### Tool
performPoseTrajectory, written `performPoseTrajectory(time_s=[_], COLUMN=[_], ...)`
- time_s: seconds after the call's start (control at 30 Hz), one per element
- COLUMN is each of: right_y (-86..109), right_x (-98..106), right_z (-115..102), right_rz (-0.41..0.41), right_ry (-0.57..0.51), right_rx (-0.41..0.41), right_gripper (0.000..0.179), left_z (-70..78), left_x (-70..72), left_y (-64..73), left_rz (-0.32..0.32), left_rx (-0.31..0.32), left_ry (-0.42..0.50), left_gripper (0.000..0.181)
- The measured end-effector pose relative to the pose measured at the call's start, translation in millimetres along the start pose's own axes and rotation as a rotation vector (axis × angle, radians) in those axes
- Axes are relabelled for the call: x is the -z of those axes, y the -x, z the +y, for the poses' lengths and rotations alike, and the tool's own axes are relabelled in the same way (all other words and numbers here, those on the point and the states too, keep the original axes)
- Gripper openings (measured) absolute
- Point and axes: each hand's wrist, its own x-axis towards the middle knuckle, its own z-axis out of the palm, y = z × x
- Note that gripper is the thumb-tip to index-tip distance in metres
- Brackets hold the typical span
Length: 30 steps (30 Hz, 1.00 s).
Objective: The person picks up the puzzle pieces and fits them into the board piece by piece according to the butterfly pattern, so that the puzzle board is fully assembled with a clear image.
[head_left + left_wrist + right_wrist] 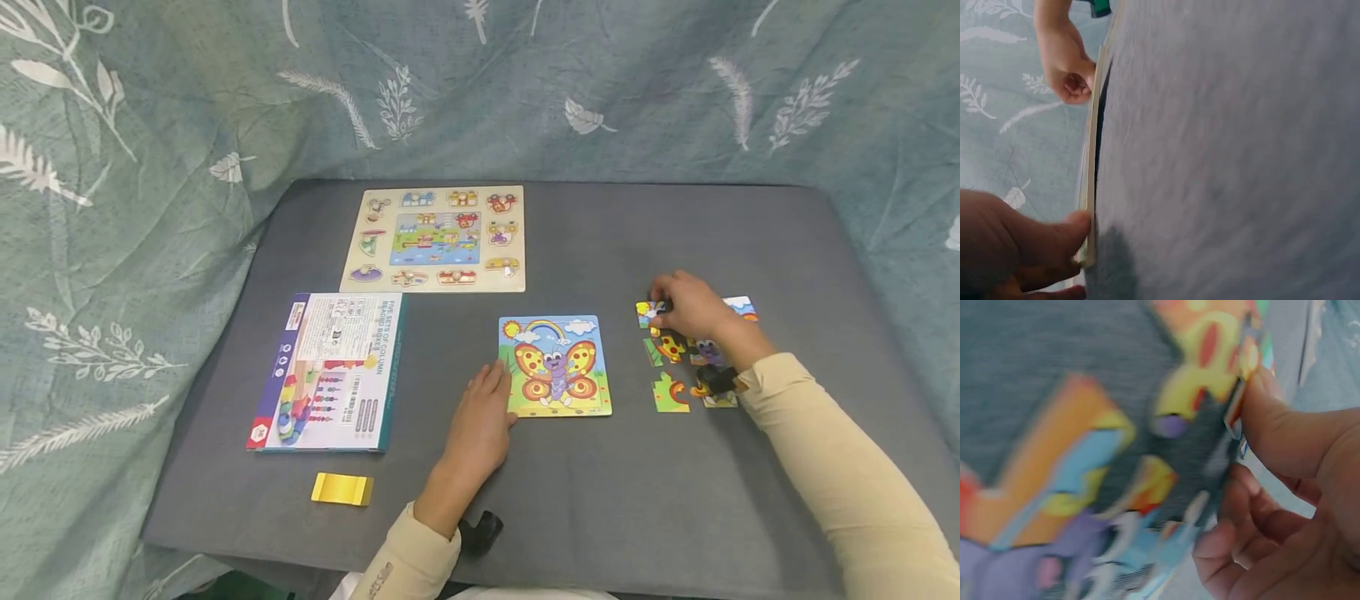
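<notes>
A butterfly puzzle board (555, 365) lies flat at the middle of the grey table (600, 492). My left hand (489, 398) rests on the table with straight fingers against the board's left edge; in the left wrist view the thumb (1075, 226) touches the thin board edge (1089, 175). Several loose puzzle pieces (670, 392) lie to the right of the board. My right hand (662, 307) reaches over them and pinches a piece (643, 312) at the far left of the group. The right wrist view is blurred and shows the fingers (1260, 431) gripping a piece's edge (1236, 412).
A wooden peg puzzle board (435, 239) lies at the back of the table. A printed toy box (330, 371) lies at the left, with a small yellow block (342, 489) in front of it. Patterned teal cloth (112, 208) hangs behind and beside the table.
</notes>
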Motion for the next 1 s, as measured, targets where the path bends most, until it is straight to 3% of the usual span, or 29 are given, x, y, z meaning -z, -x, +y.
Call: performPoseTrajectory(time_s=[0.17, 0.37, 0.53, 0.67, 0.77, 1.0], right_y=[-6.3, -14.5, -27.7, -39.8, -48.1, -60.8], right_x=[7, 9, -5, -24, -35, -49], right_z=[-11, -44, -88, -119, -135, -148], right_rz=[-0.055, -0.040, -0.115, -0.196, -0.209, -0.144], right_ry=[-0.083, -0.250, -0.460, -0.589, -0.569, -0.291], right_rx=[-0.013, 0.007, 0.077, 0.069, 0.039, -0.023], right_gripper=[0.028, 0.024, 0.023, 0.019, 0.018, 0.022], left_z=[2.3, 1.4, -0.2, -2.4, -3.4, -4.5], left_x=[4.0, 4.3, 4.1, 2.8, 2.1, 2.1], left_y=[-2.4, 3.2, 4.7, 3.8, 3.0, 0.7], left_rz=[0.056, 0.130, 0.121, 0.107, 0.101, 0.086], left_rx=[0.014, 0.066, 0.060, 0.061, 0.075, 0.071], left_ry=[-0.064, -0.100, -0.098, -0.099, -0.087, -0.106], left_gripper=[0.050, 0.040, 0.038, 0.036, 0.036, 0.036])
